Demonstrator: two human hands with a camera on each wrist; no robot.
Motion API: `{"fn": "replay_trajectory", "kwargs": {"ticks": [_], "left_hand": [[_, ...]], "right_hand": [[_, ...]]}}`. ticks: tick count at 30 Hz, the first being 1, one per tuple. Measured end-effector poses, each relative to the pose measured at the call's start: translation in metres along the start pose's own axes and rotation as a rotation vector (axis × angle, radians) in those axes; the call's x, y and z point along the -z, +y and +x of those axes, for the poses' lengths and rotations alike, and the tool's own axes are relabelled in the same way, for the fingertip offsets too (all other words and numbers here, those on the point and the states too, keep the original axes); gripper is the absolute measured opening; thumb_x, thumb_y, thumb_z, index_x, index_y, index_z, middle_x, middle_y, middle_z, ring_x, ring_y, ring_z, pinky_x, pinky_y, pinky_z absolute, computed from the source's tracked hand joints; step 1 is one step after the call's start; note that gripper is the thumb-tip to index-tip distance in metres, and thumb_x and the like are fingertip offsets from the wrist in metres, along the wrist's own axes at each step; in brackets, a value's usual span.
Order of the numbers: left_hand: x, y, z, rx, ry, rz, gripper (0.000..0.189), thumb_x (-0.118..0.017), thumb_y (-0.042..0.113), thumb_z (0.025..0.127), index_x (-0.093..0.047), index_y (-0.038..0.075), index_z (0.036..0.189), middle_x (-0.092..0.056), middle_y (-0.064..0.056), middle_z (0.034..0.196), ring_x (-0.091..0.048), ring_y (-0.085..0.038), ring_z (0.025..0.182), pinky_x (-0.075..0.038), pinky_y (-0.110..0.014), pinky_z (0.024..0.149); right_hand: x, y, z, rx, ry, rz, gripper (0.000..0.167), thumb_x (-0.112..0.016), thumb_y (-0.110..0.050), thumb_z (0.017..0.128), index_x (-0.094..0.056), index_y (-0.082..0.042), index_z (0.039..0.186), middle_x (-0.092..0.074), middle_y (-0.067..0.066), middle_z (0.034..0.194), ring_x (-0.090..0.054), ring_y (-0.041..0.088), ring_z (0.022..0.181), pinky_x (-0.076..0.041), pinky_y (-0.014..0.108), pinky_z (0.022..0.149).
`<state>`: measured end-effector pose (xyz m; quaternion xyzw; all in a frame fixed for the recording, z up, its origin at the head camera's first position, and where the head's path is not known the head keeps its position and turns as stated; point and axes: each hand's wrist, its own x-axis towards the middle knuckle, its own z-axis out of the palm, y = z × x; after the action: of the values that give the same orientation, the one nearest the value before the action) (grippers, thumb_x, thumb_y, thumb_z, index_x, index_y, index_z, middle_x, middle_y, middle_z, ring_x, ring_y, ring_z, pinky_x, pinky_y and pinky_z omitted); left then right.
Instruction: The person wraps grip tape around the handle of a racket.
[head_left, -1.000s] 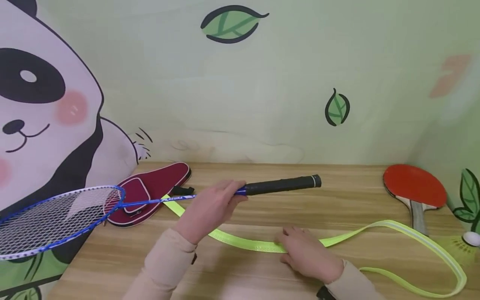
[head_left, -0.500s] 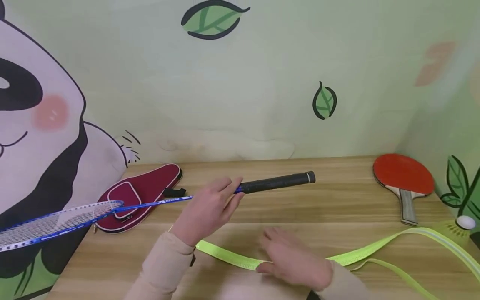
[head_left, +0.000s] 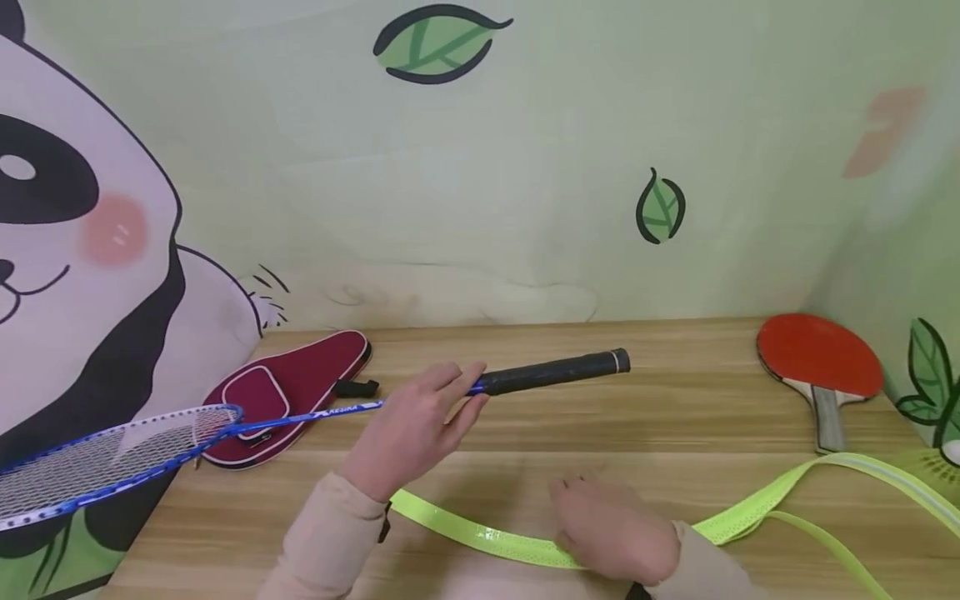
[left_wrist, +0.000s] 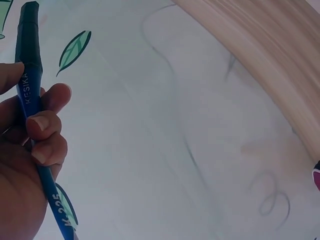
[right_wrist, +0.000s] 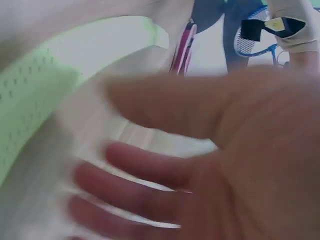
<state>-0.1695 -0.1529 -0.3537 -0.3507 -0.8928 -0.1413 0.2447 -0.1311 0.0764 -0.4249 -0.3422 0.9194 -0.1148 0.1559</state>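
My left hand (head_left: 420, 429) grips the blue shaft of a badminton racket (head_left: 555, 372) just below its black handle. The racket is held above the table, its strung head pointing left and its handle end pointing right. In the left wrist view, the fingers curl round the racket's blue shaft (left_wrist: 31, 92). A neon yellow-green reflective strap (head_left: 487, 537) lies in a long curve across the table. My right hand (head_left: 618, 529) is over the strap in the head view. The right wrist view shows its blurred fingers (right_wrist: 145, 165) loosely extended, with the strap (right_wrist: 35, 85) apart from them.
A maroon zippered paddle case (head_left: 315, 367) lies at the back left, partly behind the racket. A red table tennis paddle (head_left: 821, 358) lies at the back right. A shuttlecock (head_left: 948, 454) shows at the right edge. The panda-printed wall (head_left: 480, 208) stands behind the wooden table (head_left: 675, 417).
The strap has shifted toward the table's near side and its right loop has spread further right. The racket head has tilted to a flatter angle. My left hand keeps its grip.
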Motion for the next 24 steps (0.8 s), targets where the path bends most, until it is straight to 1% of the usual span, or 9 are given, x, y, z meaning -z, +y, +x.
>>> {"fn": "replay_trajectory", "kwargs": {"ticks": [2,5,7,9,11,14,17,20,24], "left_hand": [[0.0,0.0,0.0,0.0,0.004,-0.003,0.032,-0.068,0.018,0.093,-0.066,0.001,0.12,-0.055,0.002,0.08,-0.044,-0.008,0.063,-0.041,-0.017,0.052],[0.0,0.0,0.001,-0.008,0.015,-0.017,0.031,-0.07,0.018,0.091,-0.068,0.004,0.118,-0.054,0.002,0.079,-0.042,-0.007,0.06,-0.039,-0.016,0.05],[-0.001,0.001,0.001,-0.017,0.021,-0.029,0.029,-0.071,0.018,0.091,-0.068,0.006,0.117,-0.053,0.003,0.079,-0.041,-0.006,0.058,-0.036,-0.015,0.048],[-0.002,0.002,0.002,-0.025,0.027,-0.036,0.028,-0.072,0.017,0.09,-0.069,0.007,0.116,-0.052,0.003,0.079,-0.04,-0.005,0.056,-0.035,-0.014,0.047],[-0.003,0.002,0.002,-0.026,0.035,-0.039,0.027,-0.073,0.018,0.089,-0.069,0.008,0.115,-0.051,0.004,0.078,-0.039,-0.005,0.055,-0.034,-0.013,0.046],[-0.002,0.001,0.0,-0.023,0.043,-0.025,0.028,-0.073,0.018,0.089,-0.07,0.007,0.114,-0.049,0.005,0.077,-0.039,-0.004,0.054,-0.034,-0.013,0.045],[0.0,-0.001,-0.001,-0.015,0.05,-0.011,0.029,-0.073,0.02,0.089,-0.07,0.005,0.114,-0.05,0.004,0.076,-0.038,-0.004,0.053,-0.034,-0.012,0.045],[0.002,-0.003,-0.001,-0.005,0.062,-0.003,0.029,-0.072,0.021,0.09,-0.07,0.005,0.115,-0.051,0.003,0.077,-0.039,-0.004,0.052,-0.034,-0.012,0.044],[0.002,-0.003,0.002,-0.007,0.103,0.001,0.029,-0.071,0.022,0.091,-0.07,0.005,0.114,-0.054,0.003,0.076,-0.039,-0.005,0.051,-0.035,-0.013,0.044]], "right_hand": [[-0.003,-0.006,0.009,0.064,0.083,-0.001,0.03,-0.071,-0.029,0.088,-0.062,-0.005,0.104,-0.06,0.001,0.09,-0.056,0.016,0.084,-0.052,0.033,0.072],[-0.017,-0.017,0.027,0.148,0.127,0.012,0.041,-0.075,-0.038,0.084,-0.062,-0.008,0.108,-0.056,-0.004,0.092,-0.051,0.01,0.082,-0.05,0.027,0.071],[-0.025,-0.022,0.035,0.158,0.119,0.026,0.041,-0.078,-0.035,0.082,-0.061,-0.009,0.109,-0.055,-0.004,0.093,-0.05,0.009,0.082,-0.05,0.025,0.072],[-0.03,-0.025,0.039,0.136,0.092,0.044,0.04,-0.081,-0.029,0.079,-0.062,-0.01,0.109,-0.055,-0.005,0.092,-0.051,0.008,0.081,-0.05,0.025,0.072],[-0.031,-0.024,0.039,0.125,0.072,0.061,0.031,-0.08,-0.019,0.079,-0.063,-0.011,0.104,-0.054,-0.006,0.088,-0.049,0.007,0.078,-0.049,0.023,0.069],[-0.026,-0.019,0.032,0.136,0.036,0.186,0.02,-0.073,-0.005,0.08,-0.062,-0.013,0.094,-0.051,-0.009,0.082,-0.047,0.006,0.073,-0.046,0.021,0.064],[-0.012,-0.012,0.017,0.166,0.046,0.377,0.021,-0.064,0.002,0.081,-0.056,-0.016,0.089,-0.046,-0.011,0.076,-0.045,0.004,0.068,-0.044,0.019,0.061],[0.01,-0.005,-0.002,0.201,0.083,0.561,0.03,-0.057,0.005,0.085,-0.053,-0.021,0.097,-0.051,-0.01,0.079,-0.051,0.005,0.073,-0.047,0.021,0.066],[0.04,0.003,-0.028,0.244,0.156,0.739,0.029,-0.052,-0.001,0.097,-0.051,-0.025,0.113,-0.059,-0.004,0.094,-0.058,0.012,0.085,-0.052,0.026,0.075]]}}
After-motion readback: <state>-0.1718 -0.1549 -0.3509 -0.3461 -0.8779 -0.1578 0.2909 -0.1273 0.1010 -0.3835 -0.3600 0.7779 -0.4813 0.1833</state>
